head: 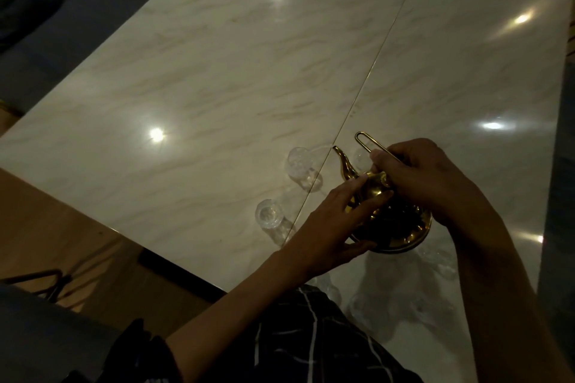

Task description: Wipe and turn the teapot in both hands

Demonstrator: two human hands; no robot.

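My right fingers [381, 162] curl around the wire handle [362, 140] of the gold pot [370, 188]; left fingers [364, 196] lie nearly straight, pressed against its body. The pot sits on a gold tray [407, 242] at the table's [217, 71] near right. I judge steady support matters, spout [343, 162] kept off the two glasses [300, 165] just left.

Worn on the head, looking forward and steeply down, close over the hands [373, 202] at five o'clock, marble table [217, 71] stretching toward twelve o'clock.
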